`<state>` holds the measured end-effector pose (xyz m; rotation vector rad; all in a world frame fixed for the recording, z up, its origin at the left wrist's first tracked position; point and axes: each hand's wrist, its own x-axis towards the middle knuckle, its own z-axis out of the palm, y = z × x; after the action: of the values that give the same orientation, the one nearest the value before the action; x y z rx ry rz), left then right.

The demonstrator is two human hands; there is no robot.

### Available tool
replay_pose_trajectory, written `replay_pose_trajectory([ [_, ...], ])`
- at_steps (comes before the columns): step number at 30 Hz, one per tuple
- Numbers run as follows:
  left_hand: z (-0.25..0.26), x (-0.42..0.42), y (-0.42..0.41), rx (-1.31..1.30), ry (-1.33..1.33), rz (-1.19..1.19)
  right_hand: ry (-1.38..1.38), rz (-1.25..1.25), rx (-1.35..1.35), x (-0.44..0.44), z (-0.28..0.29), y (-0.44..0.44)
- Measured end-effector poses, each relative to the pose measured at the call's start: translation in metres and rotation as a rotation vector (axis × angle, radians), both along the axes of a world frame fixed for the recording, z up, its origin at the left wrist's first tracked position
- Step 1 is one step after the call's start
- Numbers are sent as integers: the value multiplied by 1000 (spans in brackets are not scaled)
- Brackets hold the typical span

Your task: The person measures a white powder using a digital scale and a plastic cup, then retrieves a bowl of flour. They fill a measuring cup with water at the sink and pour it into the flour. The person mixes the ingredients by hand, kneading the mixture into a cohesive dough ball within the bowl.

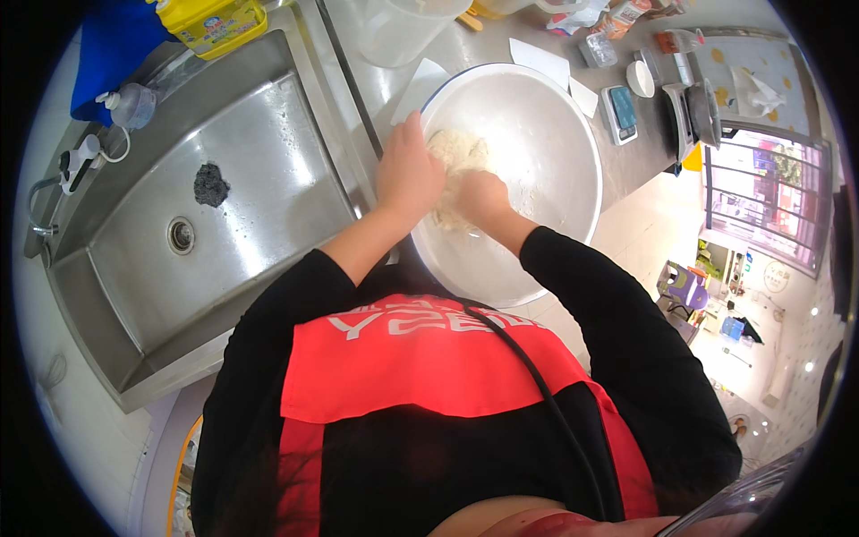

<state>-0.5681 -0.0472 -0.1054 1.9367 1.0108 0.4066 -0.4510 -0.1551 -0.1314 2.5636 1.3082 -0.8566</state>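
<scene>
A large white bowl with a blue rim stands before me, tilted in the view by the lens. A pale, rough mass of dough lies in its left part, with crumbs and smears on the bowl's inner wall. My left hand reaches over the left rim and rests against the dough, its fingertips near the rim. My right hand, fingers curled, presses into the dough from the near side. The fingers of both hands are partly hidden, and so is the dough beneath them.
At left is a steel sink with a dark scouring pad and a pump bottle on its ledge. A translucent plastic container stands behind the bowl. Right of it are a digital scale, a small white bowl and white sheets.
</scene>
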Motion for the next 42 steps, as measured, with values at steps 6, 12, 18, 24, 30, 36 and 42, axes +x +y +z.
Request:
replay_pose_trajectory([
  [6, -5, -4, 1, 30, -39, -11, -74, 13, -86, 30, -21, 28],
  [12, -4, 6, 4, 63, -40, -3, 78, 195, -169, 54, -12, 33],
  [18, -9, 7, 1, 69, -28, 38, 155, 327, -155, 29, 70, 7],
  [24, -6, 2, 2, 10, 33, -2, 89, 26, -43, -1, -11, 4],
  [30, -2, 0, -2, 30, 17, 2, 230, -62, -208, 25, -19, 28],
  [36, -9, 5, -3, 64, -18, 51, 885, -121, -113, 68, 52, 7],
  [42, -6, 3, -3, 93, -55, 25, 398, -215, 412, 132, 5, 38],
])
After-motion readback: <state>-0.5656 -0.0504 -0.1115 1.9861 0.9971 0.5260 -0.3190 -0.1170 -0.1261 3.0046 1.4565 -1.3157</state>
